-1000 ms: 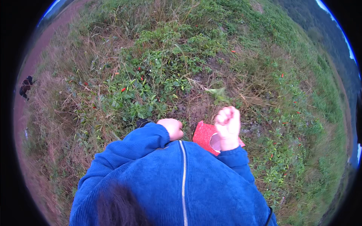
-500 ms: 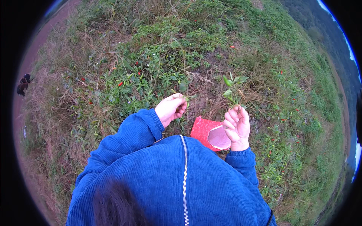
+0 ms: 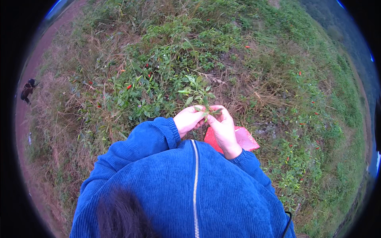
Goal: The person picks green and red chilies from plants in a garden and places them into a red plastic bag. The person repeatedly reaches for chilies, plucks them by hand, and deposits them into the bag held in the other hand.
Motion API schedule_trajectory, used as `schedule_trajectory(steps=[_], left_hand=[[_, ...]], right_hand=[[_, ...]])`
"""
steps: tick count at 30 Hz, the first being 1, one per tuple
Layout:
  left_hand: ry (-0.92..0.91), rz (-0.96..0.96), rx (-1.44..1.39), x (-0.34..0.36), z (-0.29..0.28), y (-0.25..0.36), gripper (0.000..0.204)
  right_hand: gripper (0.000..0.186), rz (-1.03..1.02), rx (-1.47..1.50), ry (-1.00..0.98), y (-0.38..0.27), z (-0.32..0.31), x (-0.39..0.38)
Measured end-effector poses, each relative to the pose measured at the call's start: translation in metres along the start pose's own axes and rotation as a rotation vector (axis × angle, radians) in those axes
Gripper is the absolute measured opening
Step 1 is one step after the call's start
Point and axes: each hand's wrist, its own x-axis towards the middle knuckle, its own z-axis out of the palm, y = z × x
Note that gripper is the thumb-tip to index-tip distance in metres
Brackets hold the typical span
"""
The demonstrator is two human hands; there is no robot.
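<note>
My left hand (image 3: 189,119) and my right hand (image 3: 223,127) meet in front of my chest, both closed with fingertips pinched together. Between them stands a leafy chili pepper sprig (image 3: 201,95), its stem at my fingertips and its leaves pointing away from me. A pale green pod-like shape (image 3: 185,91) sticks out at the sprig's left side. Exactly what each fingertip grips is partly hidden by leaves. Just beneath my right hand is a red bag (image 3: 247,139) with a pinkish inside, partly covered by that hand.
Chili plants (image 3: 147,91) with red and green peppers grow ahead and to the left, one red chili pepper (image 3: 129,87) standing out. More plants (image 3: 293,150) bear red peppers at the right. Dry grass (image 3: 262,97) lies between. Another person (image 3: 27,91) is at the far left.
My hands were apart, each pinching greenery. The right hand has moved left with its sprig and now meets my left hand. More of the bag's right side shows.
</note>
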Motion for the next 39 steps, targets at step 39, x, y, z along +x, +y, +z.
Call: schedule_trajectory(steps=[39], left_hand=[[0.184, 0.876, 1.602, -0.018, 0.016, 0.031, 0.012]], right_hand=[[0.007, -0.029, -0.165, 0.208, 0.005, -0.018, -0.001]])
